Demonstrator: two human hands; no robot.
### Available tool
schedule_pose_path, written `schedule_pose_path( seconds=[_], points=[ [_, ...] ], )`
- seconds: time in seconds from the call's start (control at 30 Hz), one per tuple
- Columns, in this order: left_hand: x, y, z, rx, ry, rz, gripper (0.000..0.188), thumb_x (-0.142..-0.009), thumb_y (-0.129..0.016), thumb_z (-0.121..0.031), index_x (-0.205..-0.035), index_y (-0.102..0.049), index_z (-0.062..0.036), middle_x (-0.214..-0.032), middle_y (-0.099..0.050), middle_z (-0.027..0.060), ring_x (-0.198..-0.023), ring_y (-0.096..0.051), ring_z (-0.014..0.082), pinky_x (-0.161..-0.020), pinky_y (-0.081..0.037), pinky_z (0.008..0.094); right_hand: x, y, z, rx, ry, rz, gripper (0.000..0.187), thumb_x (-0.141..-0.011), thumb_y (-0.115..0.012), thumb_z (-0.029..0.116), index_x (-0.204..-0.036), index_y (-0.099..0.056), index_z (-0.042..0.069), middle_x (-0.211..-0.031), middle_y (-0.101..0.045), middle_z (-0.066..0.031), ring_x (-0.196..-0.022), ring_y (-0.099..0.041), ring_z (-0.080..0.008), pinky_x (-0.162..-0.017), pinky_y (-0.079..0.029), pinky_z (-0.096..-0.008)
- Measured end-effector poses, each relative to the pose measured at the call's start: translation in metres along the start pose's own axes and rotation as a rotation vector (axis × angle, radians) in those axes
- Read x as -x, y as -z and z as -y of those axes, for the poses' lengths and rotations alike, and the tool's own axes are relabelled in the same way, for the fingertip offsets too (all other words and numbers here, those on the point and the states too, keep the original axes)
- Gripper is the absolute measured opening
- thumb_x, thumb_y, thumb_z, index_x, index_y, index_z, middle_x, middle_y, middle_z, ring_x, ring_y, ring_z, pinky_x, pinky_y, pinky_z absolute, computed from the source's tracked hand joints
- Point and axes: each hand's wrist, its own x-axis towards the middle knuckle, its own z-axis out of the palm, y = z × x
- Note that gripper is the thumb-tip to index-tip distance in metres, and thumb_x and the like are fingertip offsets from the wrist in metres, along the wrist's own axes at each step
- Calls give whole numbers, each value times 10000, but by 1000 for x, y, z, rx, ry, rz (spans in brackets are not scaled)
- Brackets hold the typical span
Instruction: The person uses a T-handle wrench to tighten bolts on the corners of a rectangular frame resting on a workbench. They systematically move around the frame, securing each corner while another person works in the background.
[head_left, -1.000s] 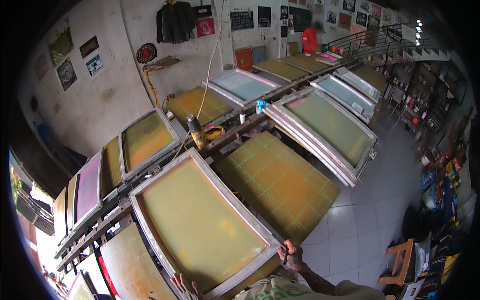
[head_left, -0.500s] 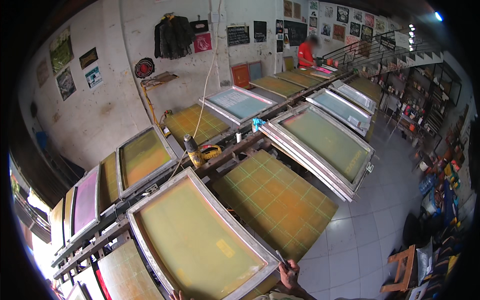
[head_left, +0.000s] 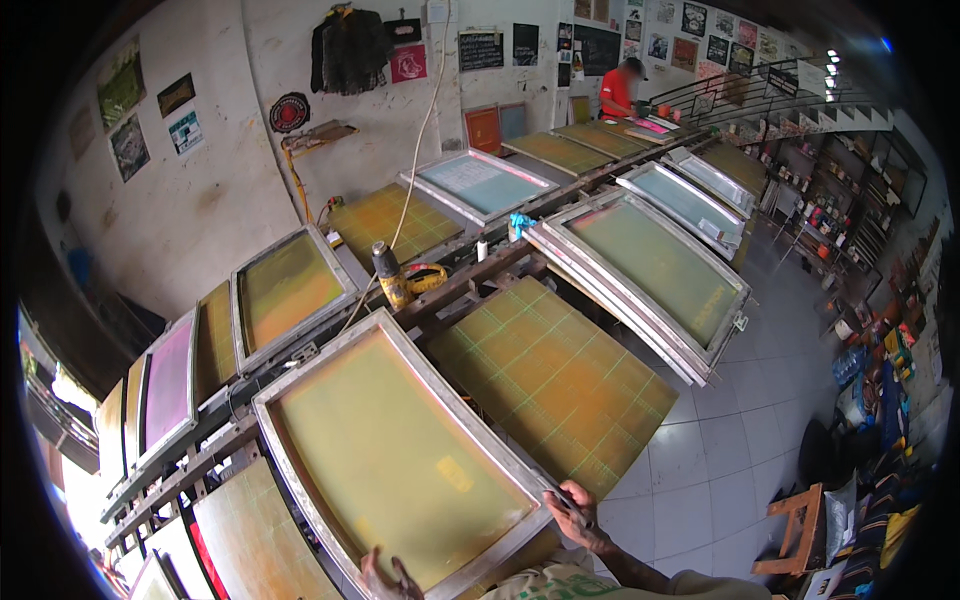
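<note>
Along the long table's (head_left: 472, 279) near edge lies a framed screen (head_left: 400, 450). The right hand (head_left: 588, 534) grasps a dark bar (head_left: 577, 511) at its corner; the left hand (head_left: 388, 577), further into view now, meets its left side, grip unclear, perhaps steadying it. A gridded board (head_left: 558, 380) lies beside.

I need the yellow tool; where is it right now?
In the head view, the yellow tool stands left of centre by the metal rail, just beyond the far corner of the large near screen and left of the white bottle.
</note>
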Motion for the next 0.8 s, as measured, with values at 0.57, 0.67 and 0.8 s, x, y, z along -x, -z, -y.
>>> schedule_pose_path(
  seconds=[0.57, 0.67, 0.8],
  points=[
    [9, 10, -12, 1315, 867, 661, 287, -982, -662, -315, -1068, -699, -44, -951, -706, 22, -778, -622, 95, -775, -515, 264, 27, -109, 119, -482, -200, 889, 132, -930, -722, 143, -939, -669, 22, -749, -640, 48, -676, -521, -11, -609, -432, -202],
    [2, 30, 2, 1275, 871, 588, 246, -965, -673, -272, -1043, -696, -40, -972, -703, 55, -755, -621, 110, -753, -514, 269, 21, -115, 125, -493, -272, 1010, 168, -971, -664, 192, -1008, -665, 28, -697, -593, 55, -621, -490, -18, -575, -411, -213],
    [-10, 42, 81, 1088, 750, 56, 210, -983, -644, -242, -985, -705, -42, -1022, -701, 77, -780, -626, 108, -656, -506, 253, -26, -124, 125, -1447, -973, 1034, 328, -1053, -439, 339, -1135, -610, 71, -571, -274, 46, -504, -266, -110, -498, -274, -297]
  ],
)
